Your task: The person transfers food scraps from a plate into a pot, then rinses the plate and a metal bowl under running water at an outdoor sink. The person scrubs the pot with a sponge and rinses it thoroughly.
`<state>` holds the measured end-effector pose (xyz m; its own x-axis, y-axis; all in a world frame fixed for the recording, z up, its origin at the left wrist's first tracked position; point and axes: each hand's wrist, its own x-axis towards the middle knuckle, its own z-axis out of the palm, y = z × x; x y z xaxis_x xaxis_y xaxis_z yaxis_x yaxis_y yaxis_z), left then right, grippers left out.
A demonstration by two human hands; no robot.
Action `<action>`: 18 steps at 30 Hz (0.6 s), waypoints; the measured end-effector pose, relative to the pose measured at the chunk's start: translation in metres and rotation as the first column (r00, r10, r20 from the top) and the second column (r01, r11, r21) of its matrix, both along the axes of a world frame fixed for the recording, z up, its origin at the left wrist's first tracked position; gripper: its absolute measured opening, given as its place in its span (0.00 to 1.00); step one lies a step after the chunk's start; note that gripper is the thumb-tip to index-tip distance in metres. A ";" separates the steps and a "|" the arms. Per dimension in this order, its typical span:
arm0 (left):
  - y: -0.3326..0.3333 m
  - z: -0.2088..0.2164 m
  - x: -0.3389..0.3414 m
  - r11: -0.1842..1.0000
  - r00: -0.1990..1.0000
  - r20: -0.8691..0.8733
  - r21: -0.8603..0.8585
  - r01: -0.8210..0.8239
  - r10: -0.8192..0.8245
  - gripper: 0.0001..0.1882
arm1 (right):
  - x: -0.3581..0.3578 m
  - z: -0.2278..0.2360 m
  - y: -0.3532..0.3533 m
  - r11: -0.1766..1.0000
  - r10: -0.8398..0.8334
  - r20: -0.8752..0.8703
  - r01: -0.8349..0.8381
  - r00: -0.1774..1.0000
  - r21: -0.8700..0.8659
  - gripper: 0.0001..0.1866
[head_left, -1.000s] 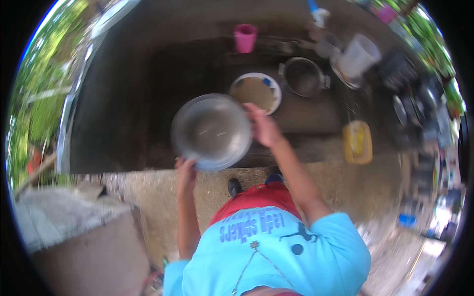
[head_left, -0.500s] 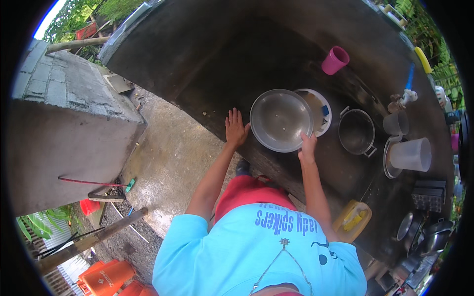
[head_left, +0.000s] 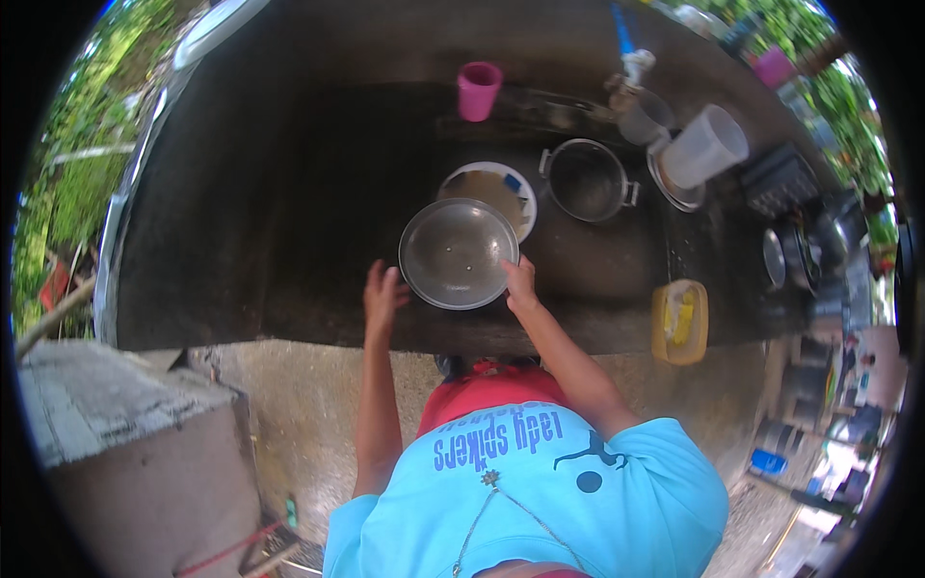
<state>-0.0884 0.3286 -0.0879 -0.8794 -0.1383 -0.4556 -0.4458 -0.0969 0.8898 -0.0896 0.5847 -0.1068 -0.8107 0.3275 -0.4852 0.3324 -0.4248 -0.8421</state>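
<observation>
A shallow round metal bowl [head_left: 459,254] is held over the dark concrete surface, with a few small pale specks inside it. My right hand [head_left: 520,284] grips its right rim. Just beside the left rim is my left hand [head_left: 383,301], its fingers apart and holding nothing; whether it touches the rim, I cannot tell. Behind the bowl, and partly hidden by it, stands a round white tub [head_left: 525,197] with murky brownish water and something blue at its edge.
A pink cup [head_left: 479,91] stands farther back. To the right are a two-handled pot [head_left: 585,180], a translucent pitcher [head_left: 706,146], a blue-handled faucet [head_left: 631,63], and a yellowish container [head_left: 680,323] near the front edge. Stacked dark cookware [head_left: 833,226] lies at the far right.
The view has swung to the right, so the counter now lies straight ahead. My left hand's fingers have bent from a flat spread. My right hand still holds the bowl's rim.
</observation>
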 end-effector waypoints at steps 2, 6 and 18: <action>0.043 0.011 -0.011 0.984 0.986 0.037 0.079 0.160 -0.163 0.35 | 0.003 -0.001 0.014 0.993 -0.059 -0.026 0.061 0.998 0.104 0.14; 0.094 0.003 -0.022 0.941 0.945 0.026 0.104 0.323 -0.327 0.34 | 0.012 -0.003 0.067 0.911 -0.148 -0.024 0.146 0.989 0.385 0.13; 0.249 -0.121 -0.063 0.674 0.711 0.140 -0.235 0.700 -0.689 0.21 | -0.016 0.010 0.244 0.253 -0.050 -0.062 0.072 0.997 0.965 0.13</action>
